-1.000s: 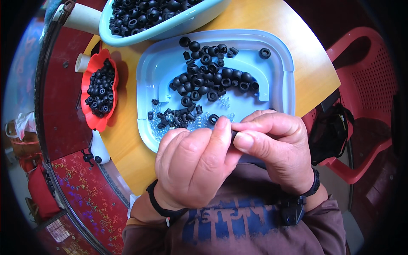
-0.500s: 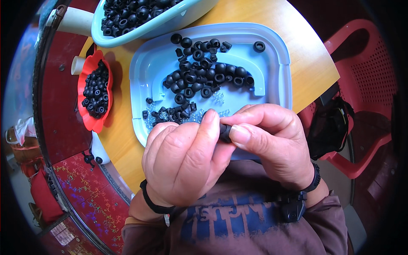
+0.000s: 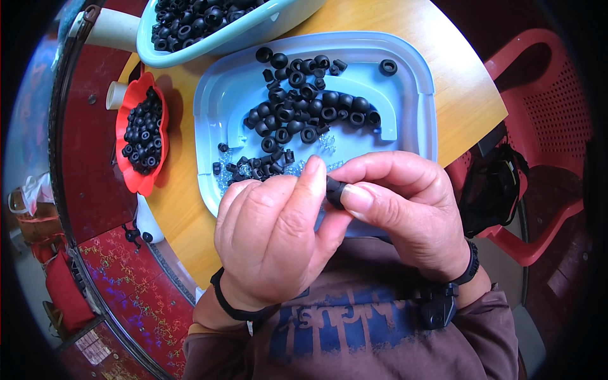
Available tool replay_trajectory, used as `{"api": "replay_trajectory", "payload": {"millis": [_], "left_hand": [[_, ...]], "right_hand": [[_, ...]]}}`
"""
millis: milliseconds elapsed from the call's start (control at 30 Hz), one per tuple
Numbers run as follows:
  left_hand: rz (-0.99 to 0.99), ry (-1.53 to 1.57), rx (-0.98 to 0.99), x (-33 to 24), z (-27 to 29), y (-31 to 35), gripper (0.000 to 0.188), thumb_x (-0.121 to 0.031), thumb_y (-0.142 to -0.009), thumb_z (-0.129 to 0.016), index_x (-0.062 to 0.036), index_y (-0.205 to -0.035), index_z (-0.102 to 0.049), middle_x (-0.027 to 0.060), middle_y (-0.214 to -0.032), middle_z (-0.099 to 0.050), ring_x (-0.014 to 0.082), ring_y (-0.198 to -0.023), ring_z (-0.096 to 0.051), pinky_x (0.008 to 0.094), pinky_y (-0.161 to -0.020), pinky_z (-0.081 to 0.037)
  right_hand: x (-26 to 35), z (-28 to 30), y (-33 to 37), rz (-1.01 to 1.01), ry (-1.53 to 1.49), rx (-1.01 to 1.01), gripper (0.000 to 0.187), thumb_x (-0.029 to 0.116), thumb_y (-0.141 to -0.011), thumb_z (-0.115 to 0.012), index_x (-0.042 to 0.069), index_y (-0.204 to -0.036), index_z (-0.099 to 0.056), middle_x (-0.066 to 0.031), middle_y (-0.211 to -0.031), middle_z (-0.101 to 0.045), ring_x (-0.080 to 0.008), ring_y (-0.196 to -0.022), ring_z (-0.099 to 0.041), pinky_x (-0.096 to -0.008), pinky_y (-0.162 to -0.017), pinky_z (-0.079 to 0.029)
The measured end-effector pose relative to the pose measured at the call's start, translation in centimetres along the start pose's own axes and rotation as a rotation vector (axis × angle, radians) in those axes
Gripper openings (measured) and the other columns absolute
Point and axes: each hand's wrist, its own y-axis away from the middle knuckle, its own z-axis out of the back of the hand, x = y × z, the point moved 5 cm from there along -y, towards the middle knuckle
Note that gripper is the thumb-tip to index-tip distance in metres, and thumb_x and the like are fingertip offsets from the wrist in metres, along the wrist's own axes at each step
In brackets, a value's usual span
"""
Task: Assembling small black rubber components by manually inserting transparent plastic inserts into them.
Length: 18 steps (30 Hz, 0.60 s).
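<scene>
Between my two hands, over the near edge of the tray, is a small black plastic part (image 3: 334,191). My right hand (image 3: 405,212) pinches it between thumb and forefinger. The fingers of my left hand (image 3: 272,234) are closed on its other side, and they hide some of it. Beyond my hands, the pale blue tray (image 3: 410,95) holds round hollow black caps (image 3: 308,134) in a loose heap. Closer to my left hand lie smaller black pieces (image 3: 269,166) and tiny clear plastic pieces (image 3: 294,168), partly covered by my fingers.
A light blue basin (image 3: 278,28) full of black caps stands at the far left of the wooden table (image 3: 465,95). A red scalloped dish (image 3: 142,183) with small black parts sits left of the tray. A red plastic chair (image 3: 544,114) with a black bag (image 3: 491,196) is at the right.
The black part has tilted slightly and shows more between my fingers. My right forefinger has lifted a little off it. Both hands stay in nearly the same place.
</scene>
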Motion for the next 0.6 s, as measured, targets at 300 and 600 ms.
{"api": "replay_trajectory", "payload": {"millis": [300,600], "left_hand": [[-0.029,-0.005,-0.011,0.14,0.23,-0.22,0.043,-0.024,-0.077,-0.067,0.0007,-0.11,-0.057,0.0081,-0.087,-0.056,0.0184,-0.069,-0.051,0.0266,-0.055,-0.042],[-0.075,0.006,-0.017,0.26,0.47,-0.89,0.042,-0.022,-0.071,-0.069,0.0001,-0.105,-0.058,0.008,-0.082,-0.056,0.0209,-0.067,-0.052,0.0314,-0.057,-0.041]], "right_hand": [[0.36,-0.02,0.23,0.03,0.056,0.008,0.02,-0.001,-0.081,-0.061,-0.004,-0.101,-0.061,-0.0107,-0.095,-0.063,-0.0145,-0.086,-0.061,-0.0265,-0.08,-0.05],[0.35,-0.06,0.31,0.035,0.038,-0.001,0.02,-0.001,-0.081,-0.062,-0.003,-0.101,-0.061,-0.0103,-0.095,-0.064,-0.0143,-0.088,-0.06,-0.026,-0.081,-0.049]]}}
